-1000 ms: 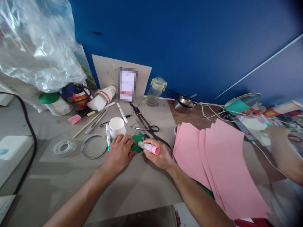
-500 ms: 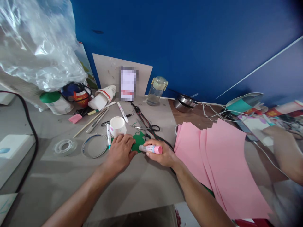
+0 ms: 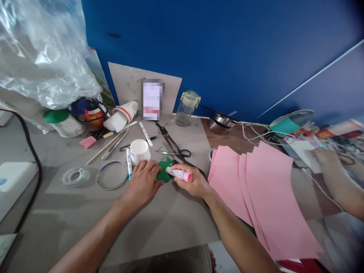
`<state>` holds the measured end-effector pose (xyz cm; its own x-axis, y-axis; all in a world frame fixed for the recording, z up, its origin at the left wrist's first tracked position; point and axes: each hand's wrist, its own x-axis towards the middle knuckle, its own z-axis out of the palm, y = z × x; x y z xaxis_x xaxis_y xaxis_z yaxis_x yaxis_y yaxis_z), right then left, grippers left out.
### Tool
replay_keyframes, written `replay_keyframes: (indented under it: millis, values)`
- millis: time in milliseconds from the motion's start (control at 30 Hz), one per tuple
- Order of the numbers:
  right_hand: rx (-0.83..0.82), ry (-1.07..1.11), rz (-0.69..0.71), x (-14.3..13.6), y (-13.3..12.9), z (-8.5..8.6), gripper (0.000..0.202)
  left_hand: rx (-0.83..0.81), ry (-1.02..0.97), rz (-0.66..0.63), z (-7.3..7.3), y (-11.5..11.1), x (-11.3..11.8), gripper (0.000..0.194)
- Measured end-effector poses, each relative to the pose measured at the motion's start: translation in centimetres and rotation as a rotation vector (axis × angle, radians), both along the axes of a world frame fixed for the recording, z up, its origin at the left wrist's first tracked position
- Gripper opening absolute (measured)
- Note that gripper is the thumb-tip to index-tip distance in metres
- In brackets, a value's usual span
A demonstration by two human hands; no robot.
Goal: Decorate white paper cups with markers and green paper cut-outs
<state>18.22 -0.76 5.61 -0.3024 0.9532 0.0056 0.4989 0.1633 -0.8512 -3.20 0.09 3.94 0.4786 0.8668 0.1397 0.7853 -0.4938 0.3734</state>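
At near centre of the grey tabletop (image 3: 159, 227), green cut-paper piece (image 3: 164, 171) lies flat. Left hand (image 3: 144, 180) palm down on its left side, fingers together and slightly bent, pressing it, not gripping. Right hand (image 3: 192, 184) closed around pink-and-white tubular stick (image 3: 179, 174), tip at the paper's right side. Steel scissors with black handles (image 3: 182, 152) just beyond, to the right; white paper cup (image 3: 140, 151) beyond left hand. Fanned pink paper sheets (image 3: 270, 197) to the right. Clear lidded bottle (image 3: 186, 110) upright at far side.
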Motion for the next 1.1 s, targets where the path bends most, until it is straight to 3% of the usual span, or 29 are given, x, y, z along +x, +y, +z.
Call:
replay_keyframes:
  millis: [200,333,500,633,1100]
  values:
    - [-0.095,-0.049,0.079,-0.01,0.01,0.24,0.028,0.010,0.009,0.004,-0.16,-0.03,0.04,0.023]
    - [-0.027,0.000,-0.015,-0.06,0.02,0.14,0.031,0.001,0.006,0.014,-0.01,-0.04,0.09,0.024]
    - [-0.110,-0.053,0.059,0.03,0.00,0.29,0.028,-0.017,0.023,0.017,0.15,-0.06,0.13,0.025]
    - [-0.033,-0.023,-0.008,0.17,-0.01,0.11,0.030,-0.020,0.018,0.017,0.25,-0.07,0.18,0.023]
    - [-0.056,-0.052,0.018,0.07,-0.04,0.03,0.028,-0.025,0.033,0.024,0.17,-0.07,0.21,0.025]
